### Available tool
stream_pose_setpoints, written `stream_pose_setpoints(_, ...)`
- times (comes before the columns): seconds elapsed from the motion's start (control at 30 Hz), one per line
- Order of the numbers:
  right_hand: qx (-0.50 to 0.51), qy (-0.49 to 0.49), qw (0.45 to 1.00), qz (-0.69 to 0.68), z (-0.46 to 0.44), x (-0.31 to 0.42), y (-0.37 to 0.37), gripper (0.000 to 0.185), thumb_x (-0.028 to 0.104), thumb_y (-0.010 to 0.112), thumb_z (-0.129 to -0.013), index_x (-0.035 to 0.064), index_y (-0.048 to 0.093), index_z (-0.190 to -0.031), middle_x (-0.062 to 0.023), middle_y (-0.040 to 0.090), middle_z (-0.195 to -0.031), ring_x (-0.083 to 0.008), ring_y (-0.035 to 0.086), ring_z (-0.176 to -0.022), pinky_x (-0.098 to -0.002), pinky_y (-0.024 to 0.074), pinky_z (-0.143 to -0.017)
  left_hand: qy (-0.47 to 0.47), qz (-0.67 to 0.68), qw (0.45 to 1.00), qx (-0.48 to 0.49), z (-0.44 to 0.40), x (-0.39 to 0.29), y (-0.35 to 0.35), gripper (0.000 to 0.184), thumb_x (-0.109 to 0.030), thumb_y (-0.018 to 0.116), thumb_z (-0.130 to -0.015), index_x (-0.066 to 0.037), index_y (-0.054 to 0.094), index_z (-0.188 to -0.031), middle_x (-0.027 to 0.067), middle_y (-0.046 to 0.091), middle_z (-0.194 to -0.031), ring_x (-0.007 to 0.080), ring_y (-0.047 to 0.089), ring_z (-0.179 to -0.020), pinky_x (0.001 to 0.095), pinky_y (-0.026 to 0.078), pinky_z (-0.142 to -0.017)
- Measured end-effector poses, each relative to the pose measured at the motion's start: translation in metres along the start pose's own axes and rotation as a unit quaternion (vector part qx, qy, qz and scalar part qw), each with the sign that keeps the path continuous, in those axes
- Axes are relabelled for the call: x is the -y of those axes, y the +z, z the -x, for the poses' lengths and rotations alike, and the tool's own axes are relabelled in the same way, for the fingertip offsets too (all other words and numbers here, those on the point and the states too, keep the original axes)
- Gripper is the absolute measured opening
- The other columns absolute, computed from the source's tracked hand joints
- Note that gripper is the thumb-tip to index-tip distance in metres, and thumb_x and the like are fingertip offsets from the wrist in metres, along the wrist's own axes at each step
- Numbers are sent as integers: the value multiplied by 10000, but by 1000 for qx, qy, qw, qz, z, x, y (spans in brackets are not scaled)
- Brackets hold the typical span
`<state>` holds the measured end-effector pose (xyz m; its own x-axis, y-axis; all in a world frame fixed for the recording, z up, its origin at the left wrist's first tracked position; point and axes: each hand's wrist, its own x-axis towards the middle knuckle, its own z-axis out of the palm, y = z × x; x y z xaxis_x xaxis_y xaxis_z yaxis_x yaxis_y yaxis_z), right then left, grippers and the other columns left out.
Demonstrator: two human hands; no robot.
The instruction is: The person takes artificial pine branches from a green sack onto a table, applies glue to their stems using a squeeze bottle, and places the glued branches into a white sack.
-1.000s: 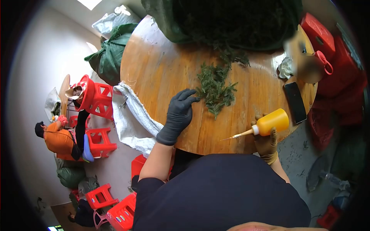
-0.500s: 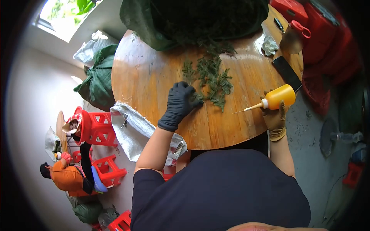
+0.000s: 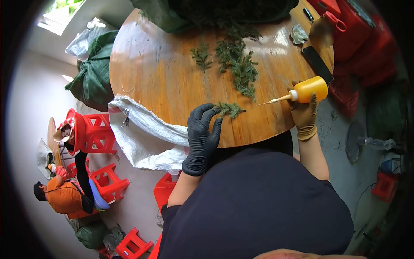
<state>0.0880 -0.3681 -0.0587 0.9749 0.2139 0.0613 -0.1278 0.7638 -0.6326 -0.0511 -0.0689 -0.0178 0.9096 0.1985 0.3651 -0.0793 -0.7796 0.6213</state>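
Observation:
My left hand (image 3: 202,136), in a dark grey glove, holds a small green sprig (image 3: 230,109) by its end, low over the near part of the round wooden table (image 3: 151,77). In a tan glove, my right hand (image 3: 304,113) is wrapped round a yellow squeeze bottle (image 3: 311,90) whose long thin nozzle points left. Beyond the hands lies a cluster of green sprigs (image 3: 241,71), with a separate sprig (image 3: 201,57) to its left. A large dark green sack (image 3: 164,17) full of greenery stands at the table's far side.
A white woven sack (image 3: 146,142) hangs at the table's left edge. A black phone (image 3: 317,64), crumpled paper (image 3: 298,34) and a red-lidded container (image 3: 321,33) are at the right. Red stools (image 3: 108,181) and a person in orange (image 3: 64,196) are at left.
One small sprig has been taken in my left hand and drawn toward me, away from the cluster. Another sprig now lies apart at left. The bottle stays in my right hand.

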Motion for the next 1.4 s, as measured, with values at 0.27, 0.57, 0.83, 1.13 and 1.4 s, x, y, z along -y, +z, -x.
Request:
stream_pose_setpoints(0.27,1,70,998,-1,10,-12,19,617,411,698,-915,14,476,-1330,-187,565,-1299,-277,635,-1107,-390,583,-917,9,14,1000,14,-10,9,21,289,-43,727,-803,-62,691,-1089,106,664,-1075,316,599,-1040,420,463,-934)
stream_pose_setpoints(0.57,5,37,992,123,13,-15,47,579,369,741,-886,64,493,-1311,-156,573,-1262,-273,627,-1103,-414,565,-914,25,-17,999,34,-13,12,24,354,-172,789,-754,-102,703,-1090,58,664,-1018,281,593,-994,409,418,-869)
stream_pose_setpoints(0.83,79,3,977,200,-1,-26,57,616,368,745,-883,55,452,-1325,-160,583,-1241,-296,634,-1101,-427,548,-930,6,-23,998,60,-15,12,24,344,-204,801,-739,-113,721,-1060,44,652,-1015,271,570,-998,410,405,-879)
stream_pose_setpoints(1.13,118,3,967,226,-4,-33,60,643,355,752,-877,55,424,-1341,-157,578,-1239,-285,628,-1077,-441,524,-950,1,-26,998,60,-16,11,26,312,-202,795,-741,-127,737,-1038,43,641,-1023,268,564,-996,407,400,-868)
stream_pose_setpoints(1.4,127,6,956,263,-6,-31,56,680,375,751,-867,67,407,-1366,-164,563,-1265,-315,618,-1105,-451,515,-947,6,-36,997,66,-16,12,26,322,-218,784,-749,-141,736,-1057,46,637,-1030,270,562,-1003,408,394,-874)
